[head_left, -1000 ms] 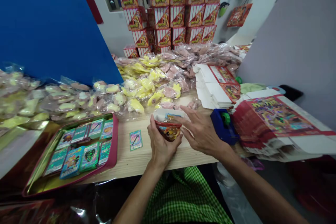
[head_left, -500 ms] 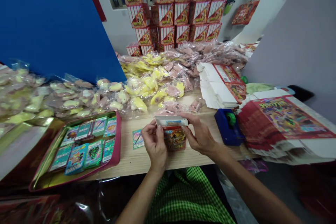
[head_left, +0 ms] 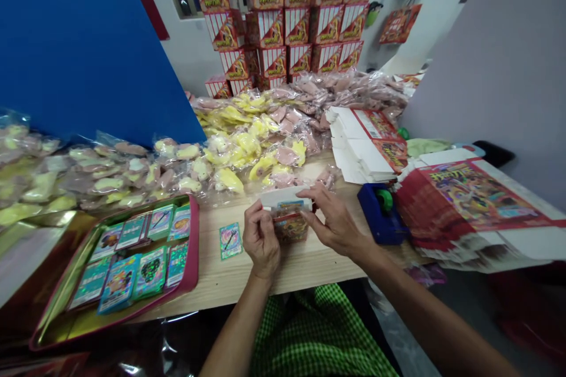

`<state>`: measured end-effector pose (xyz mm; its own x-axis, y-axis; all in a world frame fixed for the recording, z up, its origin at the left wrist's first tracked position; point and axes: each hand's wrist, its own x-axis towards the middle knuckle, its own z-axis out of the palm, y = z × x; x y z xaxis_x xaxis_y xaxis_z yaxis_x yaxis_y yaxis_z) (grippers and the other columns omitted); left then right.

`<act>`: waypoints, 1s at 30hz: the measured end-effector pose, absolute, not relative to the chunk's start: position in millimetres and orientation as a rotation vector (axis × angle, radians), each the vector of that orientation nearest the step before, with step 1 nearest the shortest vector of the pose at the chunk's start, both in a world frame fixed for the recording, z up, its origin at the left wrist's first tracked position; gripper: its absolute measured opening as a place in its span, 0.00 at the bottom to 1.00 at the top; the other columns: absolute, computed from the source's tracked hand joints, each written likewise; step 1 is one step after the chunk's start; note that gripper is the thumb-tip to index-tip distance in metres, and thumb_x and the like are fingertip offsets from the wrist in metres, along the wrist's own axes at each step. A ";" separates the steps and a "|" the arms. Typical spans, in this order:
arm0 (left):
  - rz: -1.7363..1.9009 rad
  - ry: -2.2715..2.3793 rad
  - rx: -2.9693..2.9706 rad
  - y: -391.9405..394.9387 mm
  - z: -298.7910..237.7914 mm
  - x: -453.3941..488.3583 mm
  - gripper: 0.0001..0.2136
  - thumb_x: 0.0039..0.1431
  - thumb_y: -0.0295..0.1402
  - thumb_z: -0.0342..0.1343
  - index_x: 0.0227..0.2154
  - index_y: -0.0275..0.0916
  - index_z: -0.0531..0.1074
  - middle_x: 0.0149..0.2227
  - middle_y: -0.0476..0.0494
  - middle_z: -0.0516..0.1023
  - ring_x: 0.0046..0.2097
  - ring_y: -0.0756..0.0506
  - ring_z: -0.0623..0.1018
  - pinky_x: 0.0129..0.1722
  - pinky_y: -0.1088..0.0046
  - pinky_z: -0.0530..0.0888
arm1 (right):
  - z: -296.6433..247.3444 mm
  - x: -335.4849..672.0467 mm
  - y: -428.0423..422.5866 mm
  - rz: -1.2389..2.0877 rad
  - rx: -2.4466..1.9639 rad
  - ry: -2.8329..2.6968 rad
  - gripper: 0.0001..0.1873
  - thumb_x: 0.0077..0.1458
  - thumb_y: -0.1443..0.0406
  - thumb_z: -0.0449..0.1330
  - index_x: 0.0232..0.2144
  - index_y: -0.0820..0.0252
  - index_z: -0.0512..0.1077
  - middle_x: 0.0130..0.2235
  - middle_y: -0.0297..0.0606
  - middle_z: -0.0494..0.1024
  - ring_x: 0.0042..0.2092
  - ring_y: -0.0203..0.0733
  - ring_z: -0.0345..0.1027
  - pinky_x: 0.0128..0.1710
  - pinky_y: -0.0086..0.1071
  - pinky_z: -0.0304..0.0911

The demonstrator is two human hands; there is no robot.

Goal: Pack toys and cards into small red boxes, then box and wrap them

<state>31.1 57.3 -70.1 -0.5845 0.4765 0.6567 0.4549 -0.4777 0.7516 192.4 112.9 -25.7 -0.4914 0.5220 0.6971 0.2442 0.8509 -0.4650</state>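
Gripping a small red printed cardboard box (head_left: 289, 227) over a pale wooden table (head_left: 283, 274), the person pinches its white flap (head_left: 283, 195) with the left hand (head_left: 260, 241), fingers together, and steadies it with the right hand (head_left: 336, 225), fingers apart.

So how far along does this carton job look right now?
Done: a wall of assembled red-and-white boxes stands stacked at the back. In hand: the left hand and right hand hold a small printed carton with a white flap showing. Still left: flat printed carton blanks, plastic-bagged yellow and pink pieces, and trading cards in a tin tray.
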 end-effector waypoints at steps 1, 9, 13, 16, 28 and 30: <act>2.230 1.586 1.454 55.7 -69.0 29.5 0.14 0.71 0.40 0.52 0.31 0.39 0.74 0.41 0.42 0.79 0.46 0.45 0.79 0.47 0.68 0.75 | -30.3 193.7 111.5 0.368 -0.525 -2.047 0.18 0.65 0.71 0.55 0.56 0.55 0.64 0.47 0.43 0.73 0.41 0.43 0.72 0.39 0.36 0.74; 2.089 1.326 1.247 47.5 -67.3 21.9 0.11 0.67 0.39 0.57 0.47 0.42 0.75 0.41 0.44 0.77 0.43 0.46 0.78 0.46 0.70 0.75 | -37.0 199.1 113.1 0.178 -0.362 -2.117 0.16 0.67 0.74 0.50 0.52 0.59 0.69 0.49 0.49 0.74 0.53 0.49 0.72 0.50 0.41 0.74; 2.086 1.175 1.401 44.9 -67.1 19.6 0.13 0.67 0.44 0.55 0.40 0.41 0.77 0.44 0.40 0.78 0.51 0.40 0.77 0.52 0.61 0.75 | -40.4 197.8 113.1 0.297 -0.386 -2.055 0.17 0.67 0.74 0.50 0.54 0.56 0.66 0.50 0.47 0.74 0.54 0.48 0.71 0.50 0.42 0.74; 2.085 1.148 1.461 44.2 -63.5 20.4 0.12 0.65 0.44 0.58 0.39 0.40 0.75 0.46 0.38 0.80 0.51 0.39 0.79 0.50 0.60 0.76 | -43.8 200.2 110.3 0.376 -0.428 -1.963 0.23 0.66 0.72 0.52 0.61 0.53 0.59 0.51 0.46 0.73 0.51 0.47 0.73 0.43 0.40 0.76; 2.083 1.438 1.315 44.1 -74.6 23.3 0.18 0.63 0.40 0.63 0.54 0.40 0.74 0.43 0.42 0.82 0.43 0.45 0.82 0.45 0.69 0.78 | -14.0 205.3 104.6 0.322 -0.439 -2.284 0.11 0.71 0.68 0.48 0.53 0.58 0.62 0.45 0.45 0.74 0.46 0.48 0.72 0.45 0.43 0.74; 2.056 1.418 1.433 43.8 -71.6 19.6 0.14 0.65 0.38 0.61 0.51 0.41 0.77 0.42 0.42 0.83 0.44 0.45 0.82 0.46 0.67 0.78 | -15.6 202.8 104.4 0.305 -0.465 -2.270 0.09 0.70 0.70 0.48 0.51 0.58 0.62 0.43 0.44 0.74 0.44 0.47 0.72 0.43 0.42 0.74</act>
<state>19.6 43.8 -71.6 -0.4793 0.6667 0.5708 0.2968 -0.4890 0.8203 202.8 104.4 -15.6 -0.6262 0.4211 0.6561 0.2329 0.9042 -0.3581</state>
